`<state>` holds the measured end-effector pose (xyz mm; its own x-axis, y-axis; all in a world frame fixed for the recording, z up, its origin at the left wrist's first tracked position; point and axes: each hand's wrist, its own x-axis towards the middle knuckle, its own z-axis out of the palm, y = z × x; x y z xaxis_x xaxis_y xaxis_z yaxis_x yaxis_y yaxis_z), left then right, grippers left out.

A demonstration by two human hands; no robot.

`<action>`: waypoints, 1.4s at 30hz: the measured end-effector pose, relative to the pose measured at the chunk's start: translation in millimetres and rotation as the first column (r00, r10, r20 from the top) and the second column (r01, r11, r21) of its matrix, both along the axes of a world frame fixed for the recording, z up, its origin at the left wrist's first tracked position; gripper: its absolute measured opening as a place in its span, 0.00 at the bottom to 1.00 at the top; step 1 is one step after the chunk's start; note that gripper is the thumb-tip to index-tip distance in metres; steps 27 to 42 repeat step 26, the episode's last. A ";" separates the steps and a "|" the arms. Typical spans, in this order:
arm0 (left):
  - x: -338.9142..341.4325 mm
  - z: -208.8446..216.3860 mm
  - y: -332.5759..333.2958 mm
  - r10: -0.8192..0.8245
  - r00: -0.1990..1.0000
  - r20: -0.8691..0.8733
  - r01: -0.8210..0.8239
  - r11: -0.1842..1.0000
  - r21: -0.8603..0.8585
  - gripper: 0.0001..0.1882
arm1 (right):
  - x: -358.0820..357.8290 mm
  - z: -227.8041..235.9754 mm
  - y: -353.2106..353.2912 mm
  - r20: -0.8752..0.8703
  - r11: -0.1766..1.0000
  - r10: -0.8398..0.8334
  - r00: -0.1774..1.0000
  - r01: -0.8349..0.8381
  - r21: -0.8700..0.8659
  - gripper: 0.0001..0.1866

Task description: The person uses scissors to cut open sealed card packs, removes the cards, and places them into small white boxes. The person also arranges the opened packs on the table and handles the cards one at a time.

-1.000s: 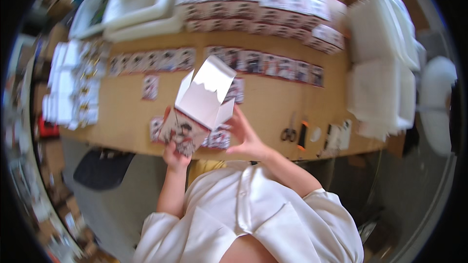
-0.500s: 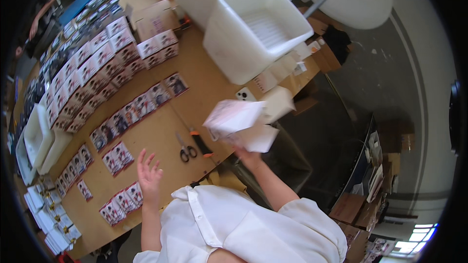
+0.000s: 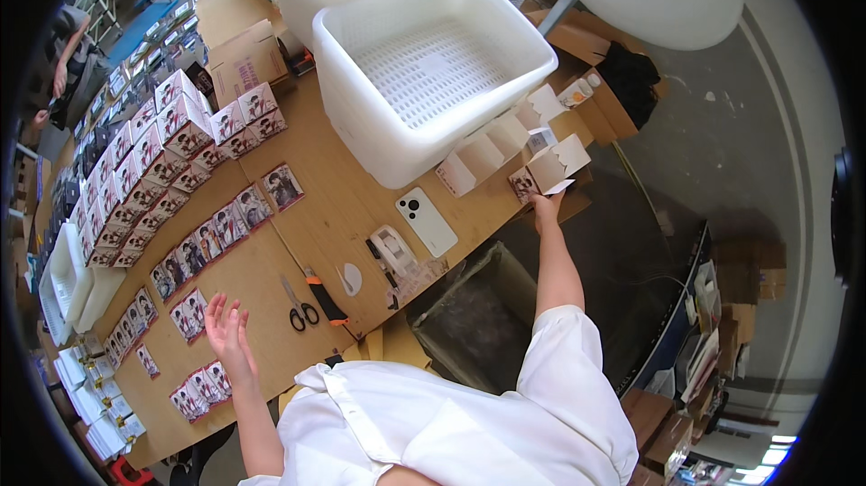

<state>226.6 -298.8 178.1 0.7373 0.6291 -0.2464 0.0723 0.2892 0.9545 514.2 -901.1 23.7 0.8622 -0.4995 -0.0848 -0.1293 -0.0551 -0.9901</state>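
Observation:
My right hand is stretched out to the table's right corner, its fingers closed on a small open cardboard box. The box has printed sides and pale flaps standing up. Beside it lies another opened box. My left hand hovers over the near left of the table, fingers apart and holding nothing. Close to it are printed packets, with a short row of similar packets nearer to me. A longer row of packets runs across the table behind.
White plastic crates stand at the back. Stacked printed boxes fill the left. Scissors, an orange-black cutter, a tape dispenser and a white phone lie mid-table. A lined bin stands below the edge.
My right hand has carried the open box from the table's front middle to the right corner. My left hand stays raised and open. The view has shifted.

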 end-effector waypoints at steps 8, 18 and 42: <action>0.8 -1.9 -3.3 0.083 0.994 -0.076 -0.085 0.996 -0.023 0.22 | 37.1 -34.1 7.1 0.095 0.996 0.074 0.993 -0.079 0.047 0.51; -7.2 -2.0 23.3 0.234 0.971 -0.045 -0.236 0.970 -0.059 0.19 | -77.9 65.6 202.9 0.601 0.820 -0.077 0.795 0.394 -0.416 0.22; -46.2 -10.3 69.2 0.332 0.940 -0.081 -0.339 0.936 -0.099 0.19 | -38.7 102.4 467.4 0.202 0.502 0.854 0.480 -0.654 -0.566 0.26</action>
